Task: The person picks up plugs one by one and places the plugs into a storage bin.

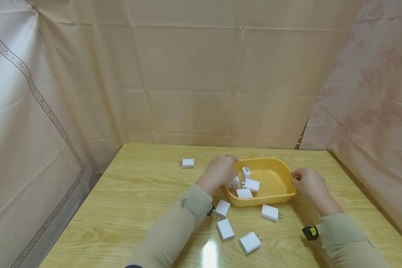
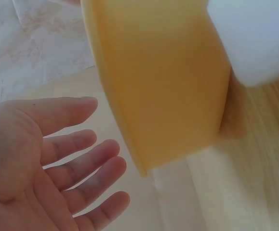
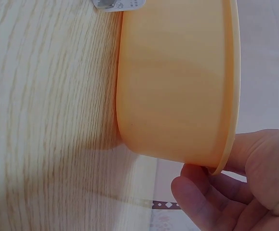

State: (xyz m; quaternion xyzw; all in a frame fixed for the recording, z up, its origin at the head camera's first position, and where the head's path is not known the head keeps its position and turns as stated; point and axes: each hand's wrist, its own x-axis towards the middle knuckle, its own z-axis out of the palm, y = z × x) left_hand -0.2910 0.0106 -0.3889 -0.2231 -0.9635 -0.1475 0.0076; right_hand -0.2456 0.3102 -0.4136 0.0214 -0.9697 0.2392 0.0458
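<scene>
A yellow basket [image 1: 271,180] with several white plug adapters [image 1: 251,185] in its left part stands on the wooden table. My right hand [image 1: 310,186] grips its right rim; in the right wrist view that hand [image 3: 245,187] pinches the basket's rim [image 3: 232,96] between thumb and fingers. At the basket's left end is my left hand [image 1: 219,173]. The left wrist view shows the left hand [image 2: 67,163] with fingers spread and a gap between it and the basket wall [image 2: 163,86].
On the table [image 1: 137,193] lie loose white adapters: one at the back left [image 1: 188,163], one in front of the basket [image 1: 270,212], one near the front [image 1: 249,242], and two by the left sleeve [image 1: 225,229]. Curtains hang behind and at both sides.
</scene>
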